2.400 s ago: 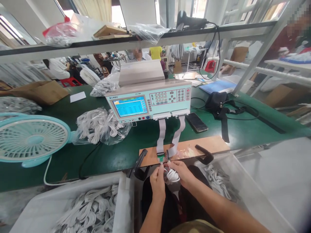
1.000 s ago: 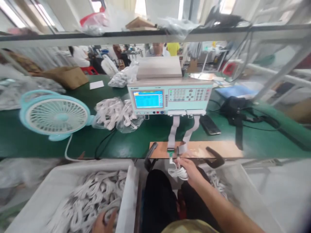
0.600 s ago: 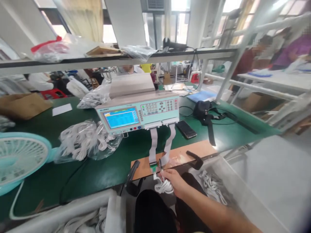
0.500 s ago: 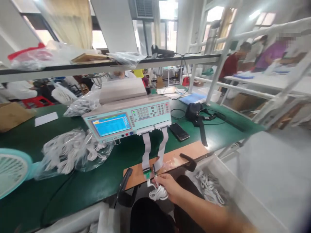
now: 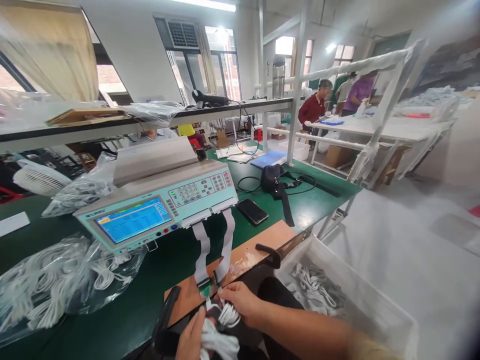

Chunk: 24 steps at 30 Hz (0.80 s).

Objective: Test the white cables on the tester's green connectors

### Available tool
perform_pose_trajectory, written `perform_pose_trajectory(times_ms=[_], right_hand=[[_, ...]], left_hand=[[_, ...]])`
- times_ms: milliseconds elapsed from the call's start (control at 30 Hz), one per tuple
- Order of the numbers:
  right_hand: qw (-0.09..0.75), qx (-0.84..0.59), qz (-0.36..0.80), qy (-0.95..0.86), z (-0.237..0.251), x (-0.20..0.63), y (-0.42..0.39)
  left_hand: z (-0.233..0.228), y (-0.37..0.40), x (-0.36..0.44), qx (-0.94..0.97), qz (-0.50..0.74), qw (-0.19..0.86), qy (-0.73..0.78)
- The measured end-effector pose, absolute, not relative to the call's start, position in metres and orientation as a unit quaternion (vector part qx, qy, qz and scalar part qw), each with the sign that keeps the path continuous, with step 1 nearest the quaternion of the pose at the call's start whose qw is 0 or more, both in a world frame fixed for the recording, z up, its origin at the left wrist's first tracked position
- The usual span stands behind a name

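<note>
Green-topped counter [image 5: 157, 280] carries a pale teal tester with blue screen [image 5: 157, 202], clear bags of white cables [image 5: 56, 280], black phone [image 5: 252, 211], black pouch [image 5: 272, 178], brown board [image 5: 243, 255].

both hands [image 5: 219, 320] hold coiled white cables [image 5: 221, 332] below the tester [image 5: 157, 205].

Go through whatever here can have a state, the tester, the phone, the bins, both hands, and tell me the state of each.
Tester screen: lit, blue.
Phone: screen dark, lying flat.
Right bin: open, cables inside.
Left hand: shut on a second cable bundle.
Right hand: shut on coiled white cable at the connectors.
</note>
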State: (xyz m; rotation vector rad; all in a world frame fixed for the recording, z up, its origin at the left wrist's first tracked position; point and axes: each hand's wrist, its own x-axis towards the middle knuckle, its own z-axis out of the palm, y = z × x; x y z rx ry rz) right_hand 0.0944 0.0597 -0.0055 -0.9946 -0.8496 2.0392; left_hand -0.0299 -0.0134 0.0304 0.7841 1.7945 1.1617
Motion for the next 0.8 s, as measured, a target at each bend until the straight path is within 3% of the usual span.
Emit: perform_pose_trajectory(times_ms=[133,267,467,533,600,700,800], right_hand=[[0.347,-0.377,0.788,-0.34,0.001,0.097,0.058],[0.331,-0.372,0.792,-0.354,0.003,0.094,0.053],[0.251,-0.372,0.791,-0.416,0.012,0.148,0.042],[0.187,-0.39,0.708,-0.559,0.017,0.191,0.054],[0.134,-0.437,0.521,-0.721,0.023,0.231,0.068],[0.125,-0.49,0.26,-0.823,0.033,0.257,0.073],[0.106,-0.392,0.262,-0.875,0.04,0.234,0.052]], left_hand=[[0.029,0.004,-0.013,0.284,0.505,0.506,0.639],[0.021,-0.007,-0.004,0.236,0.545,0.488,0.64],[0.016,-0.032,0.008,0.176,0.534,0.566,0.603],[0.017,-0.038,0.008,0.163,0.537,0.587,0.584],[0.017,-0.041,0.008,0.156,0.542,0.611,0.556],[0.016,-0.041,0.013,0.171,0.53,0.634,0.537],[0.016,-0.037,0.024,0.222,0.499,0.623,0.56]])
